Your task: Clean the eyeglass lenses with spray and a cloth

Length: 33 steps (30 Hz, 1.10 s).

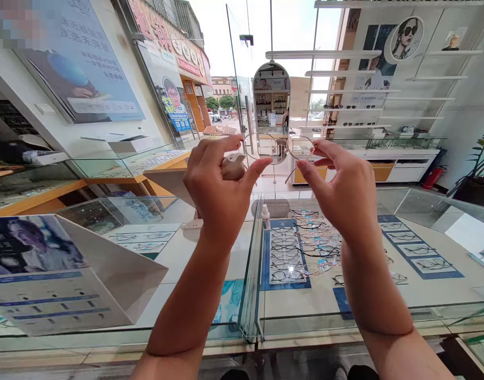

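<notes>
Head cam's got both hands up holding a pair of thin-rimmed eyeglasses in midair above the worktop, roughly over its far edge. Left hand has its fingers clamped on one side of the frame, with a crumpled pale cloth tucked in there too. Right hand has its fingers clamped on the other side. Below, a small white bottle sits by the far left corner of the blue display board, and a folded card stand is at the worktop's near left corner
</notes>
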### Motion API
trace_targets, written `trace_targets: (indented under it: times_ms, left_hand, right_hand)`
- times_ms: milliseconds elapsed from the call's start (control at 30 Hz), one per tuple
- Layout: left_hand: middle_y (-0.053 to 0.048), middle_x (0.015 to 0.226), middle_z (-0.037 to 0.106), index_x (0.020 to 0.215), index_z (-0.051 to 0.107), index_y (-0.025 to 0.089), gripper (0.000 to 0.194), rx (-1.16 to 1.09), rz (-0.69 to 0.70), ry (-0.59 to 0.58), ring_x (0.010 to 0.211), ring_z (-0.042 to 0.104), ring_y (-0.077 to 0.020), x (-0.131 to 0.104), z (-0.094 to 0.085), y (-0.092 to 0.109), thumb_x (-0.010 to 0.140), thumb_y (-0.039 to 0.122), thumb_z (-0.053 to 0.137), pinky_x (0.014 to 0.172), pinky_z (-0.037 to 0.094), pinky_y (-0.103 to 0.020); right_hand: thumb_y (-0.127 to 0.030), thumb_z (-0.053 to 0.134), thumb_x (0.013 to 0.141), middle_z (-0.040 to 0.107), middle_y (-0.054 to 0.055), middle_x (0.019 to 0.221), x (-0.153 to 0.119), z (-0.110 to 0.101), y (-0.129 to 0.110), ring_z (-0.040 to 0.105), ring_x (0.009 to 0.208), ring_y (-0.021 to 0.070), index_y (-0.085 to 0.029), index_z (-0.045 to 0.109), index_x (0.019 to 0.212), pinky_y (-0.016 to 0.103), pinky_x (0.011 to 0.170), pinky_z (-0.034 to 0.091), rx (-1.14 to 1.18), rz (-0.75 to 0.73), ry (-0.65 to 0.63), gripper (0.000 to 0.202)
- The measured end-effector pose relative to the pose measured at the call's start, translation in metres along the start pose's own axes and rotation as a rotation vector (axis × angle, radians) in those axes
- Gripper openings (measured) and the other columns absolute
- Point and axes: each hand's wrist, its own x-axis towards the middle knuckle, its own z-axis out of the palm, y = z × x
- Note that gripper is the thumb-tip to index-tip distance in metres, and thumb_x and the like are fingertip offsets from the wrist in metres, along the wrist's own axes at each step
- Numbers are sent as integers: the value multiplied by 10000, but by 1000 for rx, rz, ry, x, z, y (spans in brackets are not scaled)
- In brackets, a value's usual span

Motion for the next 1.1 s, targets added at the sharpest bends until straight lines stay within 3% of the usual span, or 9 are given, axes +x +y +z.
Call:
trace_targets:
  times_ms: [333,633,1100]
  left_hand:
    - [-100,1288,778,1321,768,339,465,-94,-30,-73,1364,698,-404,-3,-2,-7,918,477,954,1057,621,-534]
    - [-63,1163,781,1285,793,343,469,-31,54,-4,1235,730,-358,0,-4,-3,878,450,999,1102,615,-519]
    - [-78,1256,784,1293,795,340,445,-120,-66,-52,1342,708,-363,-1,-4,-6,900,436,980,1129,618,-525]
  right_hand:
    - [-447,686,1058,851,163,1267,2,-2,-5,812,1095,334,-219,786,1435,512,967,612,-47,52,-80,451]
    - [-449,681,1045,855,158,1270,1,0,-5,811,1066,320,-212,792,1385,506,964,594,-60,68,-92,429]
    - [-529,646,1049,855,150,1224,-2,0,-5,804,1082,332,-226,786,1336,496,936,595,-64,39,-84,441]
